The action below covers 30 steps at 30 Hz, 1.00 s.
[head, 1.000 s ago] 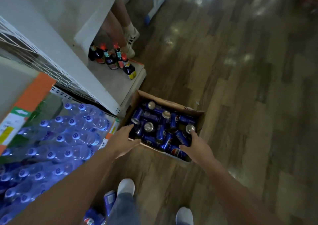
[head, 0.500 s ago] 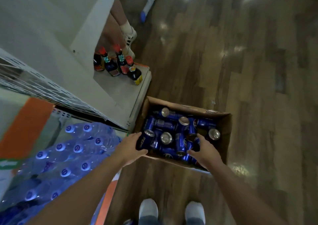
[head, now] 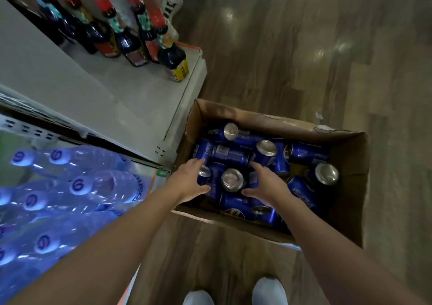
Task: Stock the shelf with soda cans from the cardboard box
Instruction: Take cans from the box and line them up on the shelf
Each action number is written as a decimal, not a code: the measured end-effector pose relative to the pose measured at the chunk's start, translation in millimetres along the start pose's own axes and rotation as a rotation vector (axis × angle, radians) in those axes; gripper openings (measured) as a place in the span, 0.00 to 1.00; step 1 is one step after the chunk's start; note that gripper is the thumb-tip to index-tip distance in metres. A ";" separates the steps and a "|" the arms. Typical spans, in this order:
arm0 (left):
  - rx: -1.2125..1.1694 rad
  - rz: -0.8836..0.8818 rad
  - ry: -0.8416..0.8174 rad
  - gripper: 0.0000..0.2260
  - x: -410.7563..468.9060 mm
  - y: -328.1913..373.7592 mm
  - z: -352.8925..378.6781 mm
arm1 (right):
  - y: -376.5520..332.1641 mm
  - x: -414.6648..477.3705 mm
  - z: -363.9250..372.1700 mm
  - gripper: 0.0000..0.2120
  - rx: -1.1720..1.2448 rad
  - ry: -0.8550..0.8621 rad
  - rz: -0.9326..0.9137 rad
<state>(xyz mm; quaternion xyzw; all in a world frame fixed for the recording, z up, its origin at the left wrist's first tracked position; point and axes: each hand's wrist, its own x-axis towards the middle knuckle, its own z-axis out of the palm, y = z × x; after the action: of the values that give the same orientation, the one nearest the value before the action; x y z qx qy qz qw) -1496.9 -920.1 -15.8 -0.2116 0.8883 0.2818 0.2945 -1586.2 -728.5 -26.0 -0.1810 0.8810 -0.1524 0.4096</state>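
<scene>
Wood-plank shop floor beside white shelf [head: 131,108]: cardboard box [head: 346,199] heaped with blue soda cans [head: 230,153]. Left hand [head: 187,181] and right hand [head: 268,184] spread among them, gripping none. Stocking seemingly barely begun, no cans shelved in view.

cardboard box [head: 348,199]: 1 | soda cans [head: 232,179] inside the box: about 12 showing, any beneath hidden | red-capped dark bottles [head: 171,54] beyond the box's far-left corner: 5 | water bottles [head: 105,183] left of the box: at least 6 caps | over the box: left hand [head: 189,181] 1, right hand [head: 268,185] 1 | white shoes [head: 268,290] on the box's near side: 2
</scene>
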 end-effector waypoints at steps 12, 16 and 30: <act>0.133 0.018 -0.077 0.39 60.2 -32.0 32.1 | 6.4 62.6 41.7 0.46 -0.176 -0.139 -0.166; 0.112 -0.005 -0.075 0.35 65.8 -37.4 34.0 | 1.2 69.5 43.7 0.45 -0.237 -0.143 -0.176; 0.242 0.048 -0.027 0.32 43.0 -25.5 21.7 | -13.4 43.5 27.1 0.37 -0.211 -0.037 -0.154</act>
<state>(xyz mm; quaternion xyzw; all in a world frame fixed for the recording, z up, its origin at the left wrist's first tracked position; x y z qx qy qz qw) -1506.0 -934.7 -67.5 -0.1492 0.9166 0.1824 0.3231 -1588.6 -762.9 -66.1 -0.2932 0.8679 -0.0865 0.3916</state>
